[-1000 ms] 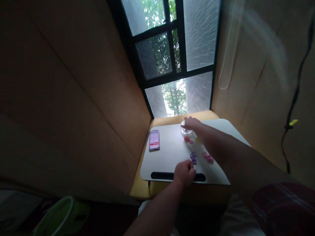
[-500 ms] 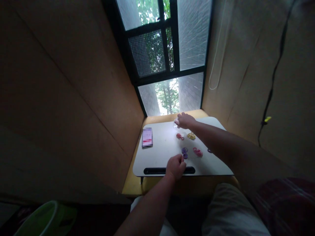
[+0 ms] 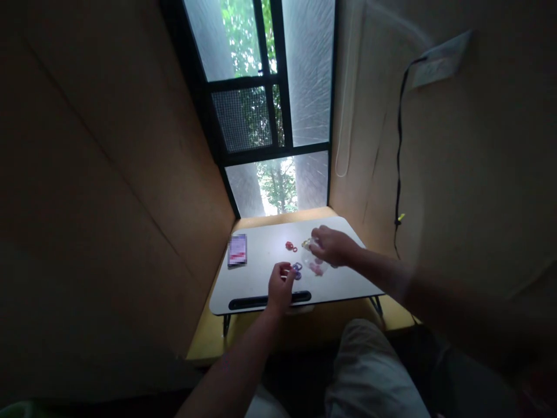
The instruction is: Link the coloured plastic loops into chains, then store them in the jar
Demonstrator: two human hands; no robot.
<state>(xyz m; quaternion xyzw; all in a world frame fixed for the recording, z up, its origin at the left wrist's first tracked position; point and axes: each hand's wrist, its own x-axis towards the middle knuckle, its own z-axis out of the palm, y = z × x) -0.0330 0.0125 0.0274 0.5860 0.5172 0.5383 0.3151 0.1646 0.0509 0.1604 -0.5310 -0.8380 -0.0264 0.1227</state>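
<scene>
A clear plastic bag [image 3: 312, 260] hangs from the pinched fingers of my right hand [image 3: 333, 245], over the right half of the small white table [image 3: 261, 278]. Pink bands [image 3: 317, 269] show through or just beneath it, and yellow bands [image 3: 305, 244] lie beside its top edge. My left hand [image 3: 281, 285] is above the table's front edge, fingers curved and thumb apart. Its fingertips are right at a cluster of small purple ring-shaped bands [image 3: 297, 271]; whether they touch is hard to tell. Red bands [image 3: 289, 246] form a small pile farther back.
A phone [image 3: 237, 251] with a blurred screen lies at the table's left. Along the front edge runs a black slot [image 3: 248, 302]. Behind stands a window [image 3: 278, 183], with wooden walls on both sides. A black cord [image 3: 398, 168] hangs down the right wall.
My right hand has brought the bag from the table's back edge nearer, over the pink bands. My left hand has opened its fingers beside the purple bands. The view has turned right.
</scene>
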